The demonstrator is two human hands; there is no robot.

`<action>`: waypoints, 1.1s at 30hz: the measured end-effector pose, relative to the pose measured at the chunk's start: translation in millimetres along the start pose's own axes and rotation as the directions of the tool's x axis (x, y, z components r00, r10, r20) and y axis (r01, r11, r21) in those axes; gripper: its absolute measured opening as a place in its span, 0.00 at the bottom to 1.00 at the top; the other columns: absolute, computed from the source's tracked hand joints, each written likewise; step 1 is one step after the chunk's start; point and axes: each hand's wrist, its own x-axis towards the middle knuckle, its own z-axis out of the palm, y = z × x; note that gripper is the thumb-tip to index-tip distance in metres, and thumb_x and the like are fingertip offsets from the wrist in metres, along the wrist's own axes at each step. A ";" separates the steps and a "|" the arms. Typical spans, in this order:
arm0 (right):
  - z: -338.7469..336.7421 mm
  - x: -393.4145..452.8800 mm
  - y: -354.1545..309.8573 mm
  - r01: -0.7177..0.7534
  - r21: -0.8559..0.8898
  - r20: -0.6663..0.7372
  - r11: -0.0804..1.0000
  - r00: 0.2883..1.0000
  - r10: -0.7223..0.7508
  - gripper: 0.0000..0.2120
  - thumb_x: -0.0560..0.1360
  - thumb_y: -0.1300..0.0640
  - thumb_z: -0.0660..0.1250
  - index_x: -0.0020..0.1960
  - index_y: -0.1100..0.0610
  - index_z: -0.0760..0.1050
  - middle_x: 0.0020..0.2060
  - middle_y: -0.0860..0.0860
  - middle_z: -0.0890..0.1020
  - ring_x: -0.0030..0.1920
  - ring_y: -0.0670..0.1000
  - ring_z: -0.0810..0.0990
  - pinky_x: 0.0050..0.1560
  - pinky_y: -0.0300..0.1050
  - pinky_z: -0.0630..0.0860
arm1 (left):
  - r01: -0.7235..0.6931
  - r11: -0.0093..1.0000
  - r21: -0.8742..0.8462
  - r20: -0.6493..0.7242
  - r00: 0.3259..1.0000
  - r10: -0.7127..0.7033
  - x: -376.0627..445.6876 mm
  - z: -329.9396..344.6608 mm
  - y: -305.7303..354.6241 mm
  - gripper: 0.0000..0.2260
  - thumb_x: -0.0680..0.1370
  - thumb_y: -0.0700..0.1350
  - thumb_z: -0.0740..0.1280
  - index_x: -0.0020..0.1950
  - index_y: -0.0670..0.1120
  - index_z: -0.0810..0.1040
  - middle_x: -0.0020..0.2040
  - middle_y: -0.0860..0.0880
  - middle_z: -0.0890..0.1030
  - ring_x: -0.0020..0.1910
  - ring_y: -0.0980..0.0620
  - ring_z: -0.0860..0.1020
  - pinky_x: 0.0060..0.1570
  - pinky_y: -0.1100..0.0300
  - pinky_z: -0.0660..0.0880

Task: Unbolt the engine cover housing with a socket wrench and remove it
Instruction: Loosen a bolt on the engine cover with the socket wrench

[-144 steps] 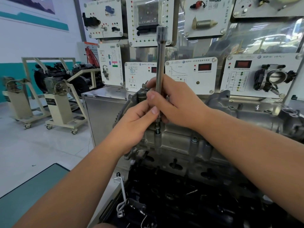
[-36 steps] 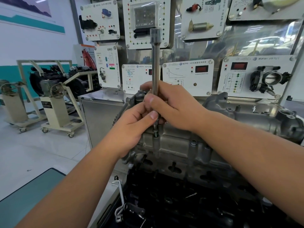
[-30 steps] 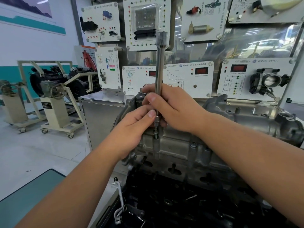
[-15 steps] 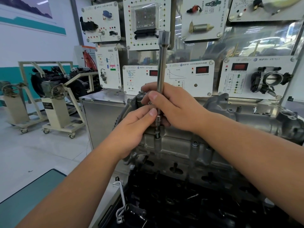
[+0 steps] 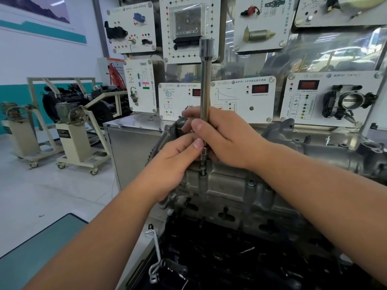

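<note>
Little has moved: my right hand [image 5: 226,139] still grips the upright extension bar [image 5: 205,84]; my left hand [image 5: 176,162] pinches its base on the cover [image 5: 230,185]. Panel text unreadable.

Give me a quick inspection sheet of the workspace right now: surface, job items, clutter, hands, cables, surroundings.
Surface: steel cabinet top behind the engine, bare where visible.
Job's things: socket extension bar upright, its lower end on a bolt in the engine cover housing, which sits on the engine.
Clutter: bent metal bracket by the dark engine block.
Hands: right hand grips the bar; left hand pinches its lower end.
Cables: nothing seen.
Surroundings: sensor display panels behind; engine stands on castors at left.
</note>
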 end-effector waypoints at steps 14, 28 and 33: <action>-0.3 1.2 0.5 0.015 -0.012 0.023 1.000 1.000 -0.014 0.23 0.81 0.47 0.53 0.69 0.58 0.72 0.51 0.46 0.82 0.42 0.32 0.78 0.47 0.29 0.71 | 0.003 1.000 -0.015 -0.013 1.000 -0.004 1.4 2.0 2.7 0.11 0.79 0.55 0.65 0.56 0.55 0.85 0.56 0.43 0.85 0.57 0.49 0.83 0.57 0.59 0.78; -2.8 -1.1 -2.4 0.006 -0.061 -0.022 0.998 1.000 -0.007 0.17 0.80 0.47 0.56 0.62 0.55 0.74 0.43 0.46 0.82 0.41 0.42 0.80 0.45 0.44 0.77 | -0.034 0.999 0.005 -0.019 0.999 0.034 3.3 3.2 1.4 0.07 0.76 0.51 0.69 0.51 0.60 0.85 0.47 0.53 0.87 0.49 0.57 0.84 0.51 0.63 0.79; -1.6 -2.5 -0.2 -0.005 -0.002 0.053 1.000 0.999 0.005 0.20 0.81 0.50 0.53 0.61 0.61 0.75 0.43 0.32 0.79 0.36 0.33 0.78 0.41 0.35 0.71 | 0.032 0.999 -0.015 0.005 0.999 -0.032 1.0 -4.9 -0.5 0.15 0.81 0.57 0.63 0.58 0.52 0.84 0.58 0.40 0.84 0.60 0.44 0.82 0.62 0.51 0.79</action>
